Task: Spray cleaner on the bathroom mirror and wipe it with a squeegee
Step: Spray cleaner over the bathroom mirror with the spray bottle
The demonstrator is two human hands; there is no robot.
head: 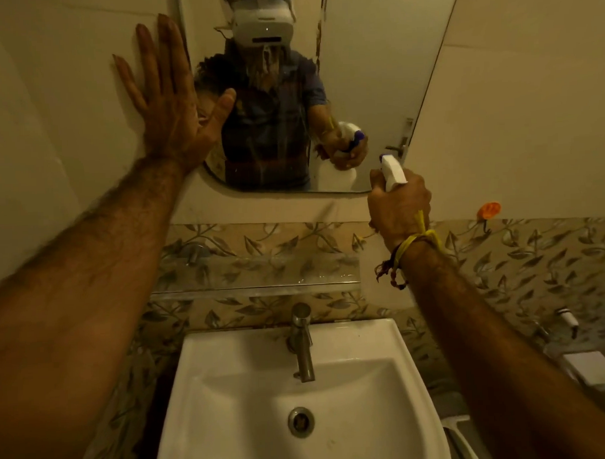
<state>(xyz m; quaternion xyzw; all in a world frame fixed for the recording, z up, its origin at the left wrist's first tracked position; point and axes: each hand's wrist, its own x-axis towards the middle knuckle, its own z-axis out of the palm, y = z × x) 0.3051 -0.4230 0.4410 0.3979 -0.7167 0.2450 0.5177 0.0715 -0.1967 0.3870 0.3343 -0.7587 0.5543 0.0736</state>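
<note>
Gripping the sprayer (393,173) tight, right hand (398,208) aims at the mirror (374,72); left hand (168,113) flat, fingers (151,59) spread.

Both bare forearms reach forward and up. The left hand (168,107) is spread flat, palm pressed forward, fingers (151,56) pointing up and fanned apart, the thumb (221,108) angled out to the right. The right hand (398,205) sits lower and well apart from it, curled into a closed fist with its back toward the camera, knuckles uppermost. Yellow and dark red threads (408,249) circle the right wrist.
</note>
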